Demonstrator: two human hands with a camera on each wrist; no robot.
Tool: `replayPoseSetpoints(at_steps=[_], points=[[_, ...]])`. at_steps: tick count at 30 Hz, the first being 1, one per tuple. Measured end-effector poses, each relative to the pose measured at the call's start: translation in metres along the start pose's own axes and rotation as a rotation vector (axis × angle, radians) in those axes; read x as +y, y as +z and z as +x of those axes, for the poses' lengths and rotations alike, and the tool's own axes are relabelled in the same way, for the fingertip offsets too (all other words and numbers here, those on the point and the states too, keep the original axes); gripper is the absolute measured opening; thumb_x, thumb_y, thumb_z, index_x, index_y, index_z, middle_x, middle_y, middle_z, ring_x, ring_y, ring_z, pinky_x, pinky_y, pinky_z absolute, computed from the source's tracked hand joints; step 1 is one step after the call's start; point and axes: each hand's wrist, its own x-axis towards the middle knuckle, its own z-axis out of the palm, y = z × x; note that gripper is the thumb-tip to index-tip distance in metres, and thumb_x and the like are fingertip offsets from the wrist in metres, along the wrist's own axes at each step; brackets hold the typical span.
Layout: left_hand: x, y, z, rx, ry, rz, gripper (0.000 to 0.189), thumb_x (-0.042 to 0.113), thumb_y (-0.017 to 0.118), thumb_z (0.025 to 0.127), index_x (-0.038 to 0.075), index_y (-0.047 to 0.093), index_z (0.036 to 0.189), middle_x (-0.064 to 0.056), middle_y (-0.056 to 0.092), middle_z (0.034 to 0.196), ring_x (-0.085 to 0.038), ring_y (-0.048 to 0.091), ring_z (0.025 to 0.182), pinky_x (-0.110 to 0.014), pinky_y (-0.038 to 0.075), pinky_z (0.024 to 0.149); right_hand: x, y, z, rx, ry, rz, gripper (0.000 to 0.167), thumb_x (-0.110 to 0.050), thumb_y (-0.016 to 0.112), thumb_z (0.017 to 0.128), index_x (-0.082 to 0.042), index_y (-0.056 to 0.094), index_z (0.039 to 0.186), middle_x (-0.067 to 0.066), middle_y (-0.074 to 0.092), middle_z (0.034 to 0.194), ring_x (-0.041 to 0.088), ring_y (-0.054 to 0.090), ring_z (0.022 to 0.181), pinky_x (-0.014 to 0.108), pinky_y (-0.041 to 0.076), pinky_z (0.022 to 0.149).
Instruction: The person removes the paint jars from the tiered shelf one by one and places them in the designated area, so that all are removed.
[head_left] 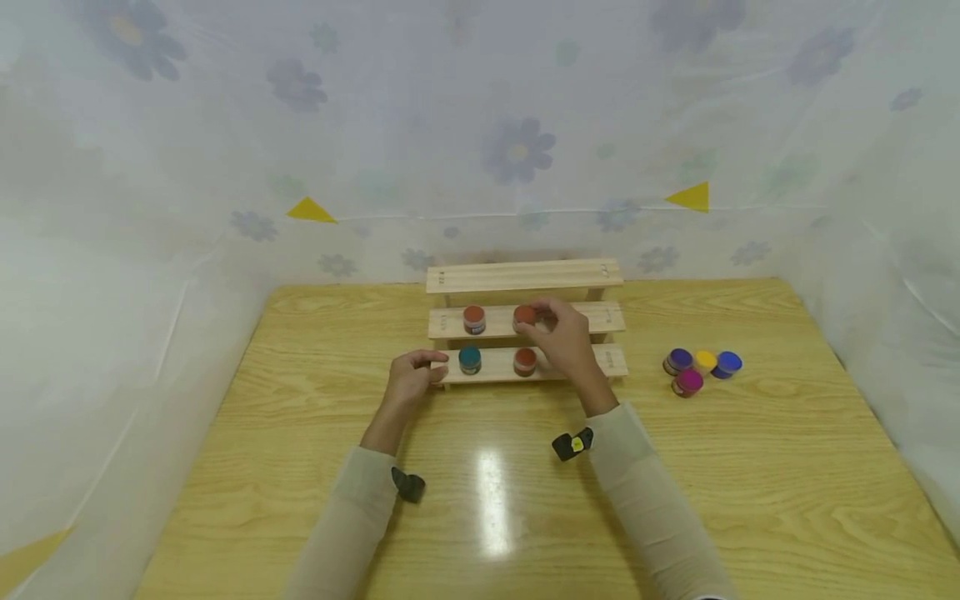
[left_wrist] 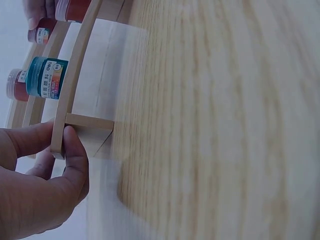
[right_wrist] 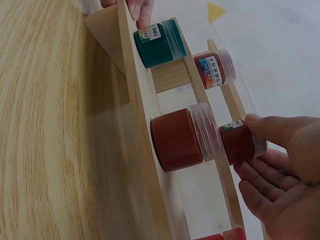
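Observation:
A three-tier wooden rack [head_left: 517, 275] stands at the back of the table. At the left end of its bottom tier, my left hand [head_left: 409, 379] pinches the board between thumb and fingers. My right hand [head_left: 564, 337] holds a reddish-brown paint jar [right_wrist: 237, 142] on the middle tier, thumb on one side and fingers on the other. Left of that jar is a similar brown jar [head_left: 474, 320] with a clear lid. On the bottom tier sit a teal jar [head_left: 470, 360] and another brown jar [head_left: 525, 362]. A red jar [right_wrist: 226, 234] shows partly at the right wrist view's lower edge.
Right of the rack, a cluster of paint jars rests on the table [head_left: 480, 433]: purple [head_left: 678, 361], yellow [head_left: 704, 362], blue [head_left: 727, 364] and magenta [head_left: 687, 382]. A floral sheet [head_left: 420, 150] hangs behind the table and along both sides.

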Motion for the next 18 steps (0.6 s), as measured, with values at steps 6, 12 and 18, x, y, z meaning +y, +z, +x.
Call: replayPoseSetpoints(at_steps=[6, 12, 18], points=[[0.0, 0.001, -0.001, 0.0, -0.008, 0.004, 0.021, 0.003, 0.064, 0.086, 0.0, 0.068, 0.106, -0.01, 0.055, 0.116, -0.017, 0.052, 0.086, -0.022, 0.05, 0.07, 0.0, -0.004, -0.003, 0.001, 0.028, 0.022, 0.04, -0.025, 0.076, 0.081, -0.006, 0.062, 0.113, 0.013, 0.065, 0.112, 0.028, 0.06, 0.108, 0.044, 0.048, 0.094], [0.0, 0.0, -0.001, -0.006, -0.012, 0.003, 0.022, 0.002, 0.064, 0.086, 0.0, 0.068, 0.108, -0.01, 0.054, 0.121, -0.02, 0.05, 0.095, -0.025, 0.05, 0.075, 0.001, -0.011, -0.006, 0.003, 0.038, 0.062, 0.042, -0.025, 0.076, 0.081, -0.006, 0.062, 0.116, 0.013, 0.064, 0.115, 0.029, 0.06, 0.111, 0.044, 0.048, 0.096], [0.0, 0.001, -0.002, -0.001, -0.01, 0.012, 0.021, 0.004, 0.064, 0.087, 0.001, 0.068, 0.107, -0.01, 0.055, 0.12, -0.021, 0.049, 0.099, -0.026, 0.049, 0.077, 0.001, -0.021, -0.01, 0.002, 0.05, 0.102, 0.043, -0.022, 0.075, 0.081, -0.005, 0.061, 0.118, 0.015, 0.063, 0.118, 0.03, 0.06, 0.112, 0.043, 0.051, 0.093]])
